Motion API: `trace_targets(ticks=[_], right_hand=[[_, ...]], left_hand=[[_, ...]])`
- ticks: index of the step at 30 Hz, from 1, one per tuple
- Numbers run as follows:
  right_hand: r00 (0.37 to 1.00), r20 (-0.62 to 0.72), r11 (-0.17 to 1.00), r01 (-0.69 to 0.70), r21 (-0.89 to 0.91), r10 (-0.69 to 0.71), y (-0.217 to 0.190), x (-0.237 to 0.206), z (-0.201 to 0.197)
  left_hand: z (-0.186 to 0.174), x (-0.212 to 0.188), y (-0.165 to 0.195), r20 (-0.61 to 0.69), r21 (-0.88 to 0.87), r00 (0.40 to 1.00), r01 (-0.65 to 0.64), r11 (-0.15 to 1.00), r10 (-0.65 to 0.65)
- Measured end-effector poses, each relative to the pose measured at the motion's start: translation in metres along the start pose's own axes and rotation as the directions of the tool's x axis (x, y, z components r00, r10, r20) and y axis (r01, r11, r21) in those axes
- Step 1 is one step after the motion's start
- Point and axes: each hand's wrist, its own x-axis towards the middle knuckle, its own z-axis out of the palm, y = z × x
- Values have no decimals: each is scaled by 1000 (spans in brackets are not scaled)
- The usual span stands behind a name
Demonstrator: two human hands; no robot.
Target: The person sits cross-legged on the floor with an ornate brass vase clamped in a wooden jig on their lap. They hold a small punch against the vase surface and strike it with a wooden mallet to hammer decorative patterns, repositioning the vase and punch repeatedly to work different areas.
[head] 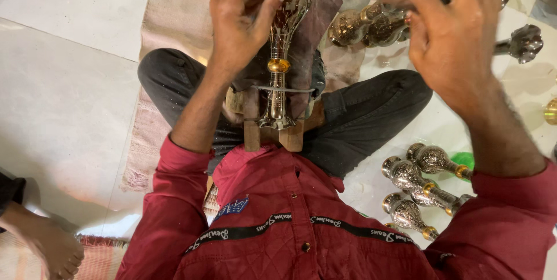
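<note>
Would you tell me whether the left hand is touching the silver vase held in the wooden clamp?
Touching. The head view shows the left hand with its thumb pressed against the bulb of the silver vase.

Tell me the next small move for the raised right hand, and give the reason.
Probably bring the right hand down onto the silver vase. It hovers open and apart from it, while only the left hand steadies the vase's upper body with its thumb. The vase lies along the wooden block in the lap, so a second grip would likely hold it firmer.
</note>
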Motion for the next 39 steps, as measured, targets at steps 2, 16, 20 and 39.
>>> trace_targets(ticks=[2, 16, 20, 39], right_hand=[[1000, 24, 993, 0, 118, -3, 0, -2, 10], [969, -21, 957, 242, -158, -248, 11, 19, -1], [963, -24, 942, 256, -215, -267, 13, 22, -7], [960, 47, 953, 280, -119, -276, -11, 39, -70]], left_hand=[[7, -11, 3, -66, -106, 996, 58, 993, -66], [49, -41, 4, -331, 114, 941, -37, 993, 73], [49, -39, 4, -330, 122, 941, -41, 992, 80], [49, -36, 0, -395, 234, 912, -16, 972, 110]])
